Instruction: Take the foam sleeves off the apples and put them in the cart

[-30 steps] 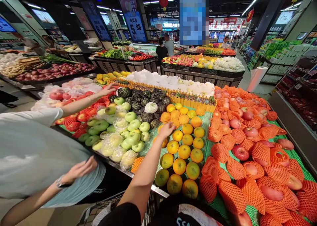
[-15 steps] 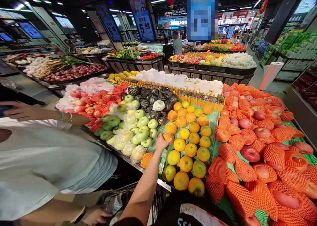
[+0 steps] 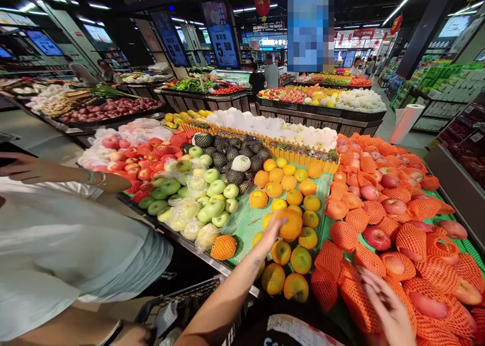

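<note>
My left hand (image 3: 270,234) is closed around an orange (image 3: 291,225), lifted above the rows of loose oranges (image 3: 300,260). Its fingertips are partly hidden behind the fruit. At the lower right, my right hand (image 3: 387,303) hovers over apples in orange foam nets (image 3: 352,285), fingers stretched out and holding nothing. Left of the oranges lies a bare strip of green mat (image 3: 242,225). One netted orange (image 3: 223,247) sits at the front edge, beside green apples (image 3: 212,209).
A person in a pale shirt (image 3: 76,255) stands close on my left. A shopping cart (image 3: 182,300) is below the stand's front edge. Dark netted fruit (image 3: 227,159) and white-wrapped fruit (image 3: 273,126) lie farther back. A plastic bag roll (image 3: 406,124) stands at the right.
My left hand has taken an orange from the left of the rows and carried it up and right. My right hand has come into view at the lower right.
</note>
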`<state>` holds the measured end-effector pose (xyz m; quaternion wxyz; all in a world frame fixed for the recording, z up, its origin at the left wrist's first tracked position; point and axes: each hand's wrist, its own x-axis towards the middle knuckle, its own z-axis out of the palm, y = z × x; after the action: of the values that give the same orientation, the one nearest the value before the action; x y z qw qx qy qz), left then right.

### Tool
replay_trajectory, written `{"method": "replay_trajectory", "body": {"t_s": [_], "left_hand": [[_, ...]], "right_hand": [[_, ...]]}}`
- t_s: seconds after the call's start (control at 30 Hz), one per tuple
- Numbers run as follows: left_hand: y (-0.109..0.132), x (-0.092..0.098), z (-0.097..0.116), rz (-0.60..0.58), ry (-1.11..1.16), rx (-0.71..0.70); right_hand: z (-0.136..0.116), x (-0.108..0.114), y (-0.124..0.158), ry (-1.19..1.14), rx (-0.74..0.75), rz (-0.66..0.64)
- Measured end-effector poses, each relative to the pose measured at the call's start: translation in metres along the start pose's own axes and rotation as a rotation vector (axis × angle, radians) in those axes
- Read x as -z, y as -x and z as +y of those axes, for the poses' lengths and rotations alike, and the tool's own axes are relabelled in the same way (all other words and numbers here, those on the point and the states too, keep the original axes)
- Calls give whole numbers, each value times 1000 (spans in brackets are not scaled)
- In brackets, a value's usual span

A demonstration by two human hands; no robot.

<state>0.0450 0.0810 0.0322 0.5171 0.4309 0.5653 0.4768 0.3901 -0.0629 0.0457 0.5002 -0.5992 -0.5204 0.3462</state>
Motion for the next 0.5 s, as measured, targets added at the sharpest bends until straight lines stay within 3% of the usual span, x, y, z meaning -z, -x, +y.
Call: {"method": "replay_trajectory", "body": {"t_s": [0.07, 0.17, 0.27, 0.37, 0.5], "left_hand": [[20, -31, 3, -161, 98, -102], [44, -61, 9, -304, 100, -233], [58, -76, 11, -326, 109, -255], [66, -83, 9, -289, 92, -229], [74, -89, 12, -235, -7, -334]], "right_hand": [[-6, -42, 0, -19, 99, -160], [-20, -86, 3, 121, 369, -75], [-26, -102, 5, 279, 524, 52], [-19, -105, 6, 222, 431, 83], [1, -112, 9, 10, 134, 104]]}}
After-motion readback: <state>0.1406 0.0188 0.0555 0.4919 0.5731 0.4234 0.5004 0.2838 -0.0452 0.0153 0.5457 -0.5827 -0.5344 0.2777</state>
